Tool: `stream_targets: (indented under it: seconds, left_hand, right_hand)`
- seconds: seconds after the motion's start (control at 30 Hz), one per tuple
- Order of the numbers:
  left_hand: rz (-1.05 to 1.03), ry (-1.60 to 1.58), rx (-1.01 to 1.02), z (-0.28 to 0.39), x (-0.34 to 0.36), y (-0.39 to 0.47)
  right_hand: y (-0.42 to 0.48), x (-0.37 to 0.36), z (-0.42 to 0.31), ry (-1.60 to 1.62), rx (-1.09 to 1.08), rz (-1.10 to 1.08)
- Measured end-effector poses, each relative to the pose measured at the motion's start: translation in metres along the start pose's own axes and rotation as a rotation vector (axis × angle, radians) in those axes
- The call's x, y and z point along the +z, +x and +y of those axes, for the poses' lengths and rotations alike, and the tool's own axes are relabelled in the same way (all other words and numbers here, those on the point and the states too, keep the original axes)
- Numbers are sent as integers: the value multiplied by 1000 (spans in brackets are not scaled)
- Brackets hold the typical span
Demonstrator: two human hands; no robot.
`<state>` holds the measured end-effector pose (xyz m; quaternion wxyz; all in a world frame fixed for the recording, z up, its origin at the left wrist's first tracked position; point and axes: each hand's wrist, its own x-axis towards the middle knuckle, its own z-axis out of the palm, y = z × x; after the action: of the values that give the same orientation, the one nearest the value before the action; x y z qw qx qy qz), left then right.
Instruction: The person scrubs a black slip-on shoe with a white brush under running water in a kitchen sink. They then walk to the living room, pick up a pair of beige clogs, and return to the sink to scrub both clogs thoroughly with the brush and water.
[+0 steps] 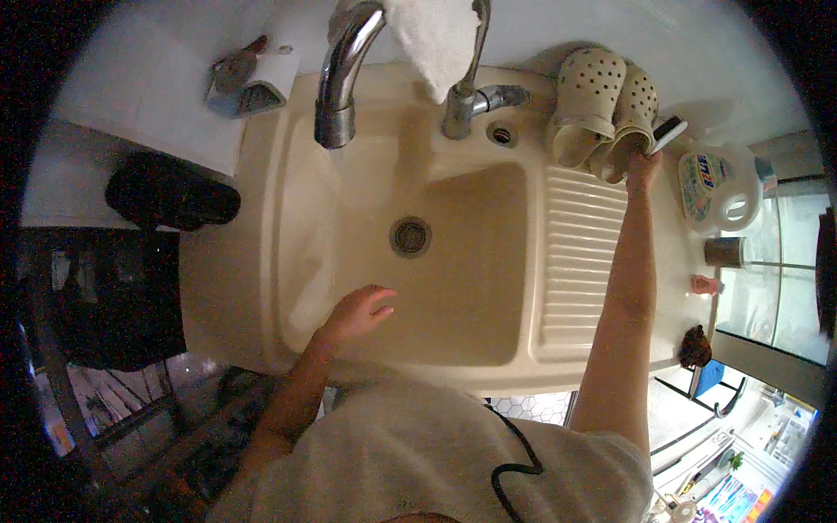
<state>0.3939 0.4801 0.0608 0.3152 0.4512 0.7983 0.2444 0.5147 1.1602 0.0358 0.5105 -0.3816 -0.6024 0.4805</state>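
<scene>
My right hand (644, 173) is stretched out to the back right, at the opening of the right one of two beige perforated clogs (635, 98). A small brush with a white back and dark edge (668, 134) shows at its fingers; whether I hold the brush or the clog, I cannot tell. The other clog (590, 75) leans beside it against the wall. My left hand (361, 312) hovers over the front left of the beige sink basin (471, 287), fingers apart, holding nothing. The drain (410, 236) is uncovered.
A chrome faucet (337, 98) and a lever tap (460, 111) stand behind the basin, a white cloth (439, 46) between them. Right of the ribbed drainboard (579, 261) are a detergent jug (713, 189) and a brown cup (724, 252). A black object (170, 191) lies left.
</scene>
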Motion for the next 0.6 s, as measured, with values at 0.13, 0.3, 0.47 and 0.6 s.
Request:
stream_targets:
  seconds: [0.13,0.3,0.47,0.6]
  left_hand:
    - [34,-24,-26,3,-1,-4]
    - [18,-33,0,-7,2,-4]
    - [10,-35,14,-10,8,-4]
    - [-30,-37,51,22,-4,9]
  right_hand:
    - [-40,30,-55,-374,20,-129]
    - [-69,0,-64,34,-237,-14]
    - [-173,76,-133,159,-68,-123]
    - [-160,128,-121,408,58,-19]
